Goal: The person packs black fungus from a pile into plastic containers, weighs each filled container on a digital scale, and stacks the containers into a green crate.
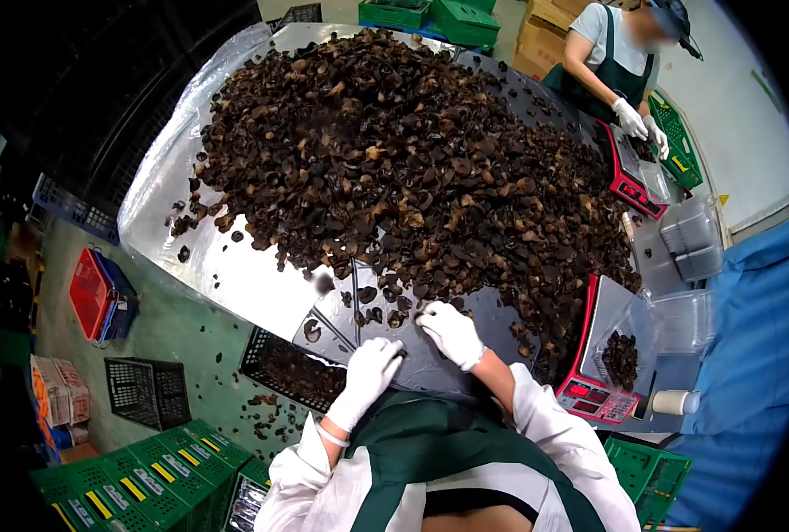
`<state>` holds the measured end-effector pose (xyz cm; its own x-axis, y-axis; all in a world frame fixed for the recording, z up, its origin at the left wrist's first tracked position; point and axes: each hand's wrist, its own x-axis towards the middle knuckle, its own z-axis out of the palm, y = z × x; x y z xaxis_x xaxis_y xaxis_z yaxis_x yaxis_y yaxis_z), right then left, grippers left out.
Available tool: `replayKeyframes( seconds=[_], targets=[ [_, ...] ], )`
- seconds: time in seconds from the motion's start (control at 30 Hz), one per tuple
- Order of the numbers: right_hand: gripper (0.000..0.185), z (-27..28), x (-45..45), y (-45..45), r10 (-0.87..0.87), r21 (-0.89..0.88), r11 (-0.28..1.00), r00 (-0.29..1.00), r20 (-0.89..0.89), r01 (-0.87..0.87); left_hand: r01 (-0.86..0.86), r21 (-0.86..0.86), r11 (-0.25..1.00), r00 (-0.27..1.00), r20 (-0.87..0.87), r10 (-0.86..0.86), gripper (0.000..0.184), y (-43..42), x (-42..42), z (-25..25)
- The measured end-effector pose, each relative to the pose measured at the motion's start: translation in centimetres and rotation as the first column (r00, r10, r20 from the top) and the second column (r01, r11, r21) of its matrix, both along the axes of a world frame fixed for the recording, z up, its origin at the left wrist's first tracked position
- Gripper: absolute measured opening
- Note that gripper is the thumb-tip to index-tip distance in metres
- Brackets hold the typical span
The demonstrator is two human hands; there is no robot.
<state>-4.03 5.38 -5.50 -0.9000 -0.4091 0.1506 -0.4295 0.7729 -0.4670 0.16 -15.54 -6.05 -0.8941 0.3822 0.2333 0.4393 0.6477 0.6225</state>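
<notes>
A large heap of dark brown wood ear mushrooms covers most of the metal table. Both my hands wear white gloves and are at the table's near edge. My left hand is closed, with a small dark mushroom piece showing at its fingertips. To its right, my right hand reaches towards the heap, fingers bent together on a dark piece at their tips. A few loose mushrooms lie just beyond my hands. The gloves partly hide what the fingers hold.
On the right stands a red scale bearing a clear box of mushrooms. Clear plastic boxes are stacked beside it. A co-worker handles things at another scale. A black crate and green crates stand lower left.
</notes>
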Motion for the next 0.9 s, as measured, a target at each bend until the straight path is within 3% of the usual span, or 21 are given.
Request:
replayKeyframes(
  seconds=[0.1,0.13,0.17,0.2,0.23,0.27,0.3,0.37,0.43,0.5,0.53,0.57,0.63,0.7,0.77,0.83,0.87,0.9],
  targets=[
    [0.01,0.2,1.4,2.8,-0.044,-0.21,0.976,0.996,0.081,0.06,0.133,0.084,0.988,0.991,-0.001,-0.133,0.026,0.6,1.1,-0.5],
    [0.01,0.3,1.6,3.5,-0.044,-0.367,0.925,0.988,0.151,0.097,0.116,0.134,0.984,0.993,0.021,-0.12,0.026,0.7,1.2,-0.7],
    [0.012,0.6,2.1,4.4,-0.075,-0.401,0.877,0.901,0.428,0.263,0.097,0.185,0.978,0.993,0.045,-0.107,0.026,0.8,1.3,-0.8],
    [0.013,0.8,2.3,5.1,-0.016,-0.51,0.753,0.786,0.618,0.416,-0.06,0.301,0.952,0.934,0.353,-0.053,0.025,0.8,1.4,-0.9],
    [0.015,1.1,2.4,5.7,0.087,-0.557,0.598,0.644,0.76,0.576,-0.24,0.355,0.904,0.776,0.629,-0.041,0.024,0.8,1.5,-0.8],
    [0.02,1.1,2.3,6.2,0.121,-0.559,0.506,0.587,0.8,0.657,-0.347,0.537,0.769,0.757,0.644,-0.108,0.025,0.7,1.3,-1.4],
    [0.021,1.3,2.5,6.6,0.268,-0.627,0.344,0.567,0.779,0.699,-0.43,0.605,0.67,0.733,0.667,-0.132,0.03,0.4,1.1,-1.5],
    [0.02,1.6,2.1,6.6,0.407,-0.632,0.098,0.549,0.73,0.769,-0.628,0.588,0.509,0.543,0.8,-0.254,0.036,-0.8,0.1,0.6],
    [0.017,1.8,1.4,5.8,0.387,-0.629,0.066,0.561,0.731,0.774,-0.688,0.598,0.41,0.502,0.801,-0.326,0.038,-2.1,-0.1,0.5],
    [0.016,2.0,0.5,4.3,0.082,-0.537,0.505,0.582,0.809,0.676,-0.729,0.625,0.279,0.503,0.766,-0.401,0.037,-3.2,-0.1,-0.3],
    [0.017,2.0,0.4,2.6,0.017,-0.517,0.593,0.632,0.775,0.617,-0.748,0.622,0.231,0.492,0.754,-0.436,0.035,-3.7,-0.1,-0.4],
    [0.022,1.4,0.6,1.3,-0.017,-0.536,0.725,0.79,0.613,0.432,-0.76,0.623,0.184,0.498,0.74,-0.453,0.035,-3.9,-0.1,-0.6],
    [0.031,1.4,1.2,-0.9,-0.08,-0.226,0.969,0.992,0.095,0.1,-0.789,0.609,0.079,0.498,0.711,-0.496,0.033,-4.3,-0.1,-1.3],
    [0.032,-0.8,1.7,-1.8,-0.008,0.153,0.988,0.99,0.137,-0.014,-0.792,0.61,0.012,0.513,0.676,-0.529,0.031,-4.3,0.0,-1.8],
    [0.027,-0.2,1.5,-1.9,0.004,0.066,0.998,0.994,0.106,-0.011,-0.802,0.593,-0.068,0.526,0.647,-0.552,0.026,-4.1,0.0,-1.2],
    [0.022,1.7,0.9,-1.8,-0.092,-0.218,0.96,0.935,0.342,0.174,-0.842,0.536,-0.067,0.478,0.683,-0.552,0.026,-4.2,0.2,-0.2],
    [0.018,1.7,0.4,-1.9,-0.118,-0.312,0.923,0.937,0.329,0.226,-0.843,0.533,-0.071,0.479,0.684,-0.551,0.026,-4.3,0.3,-0.1],
    [0.022,0.6,-0.3,-1.7,-0.128,-0.284,0.938,0.962,0.242,0.196,-0.859,0.506,-0.08,0.461,0.695,-0.551,0.026,-4.3,0.4,-0.1]
  ],
)
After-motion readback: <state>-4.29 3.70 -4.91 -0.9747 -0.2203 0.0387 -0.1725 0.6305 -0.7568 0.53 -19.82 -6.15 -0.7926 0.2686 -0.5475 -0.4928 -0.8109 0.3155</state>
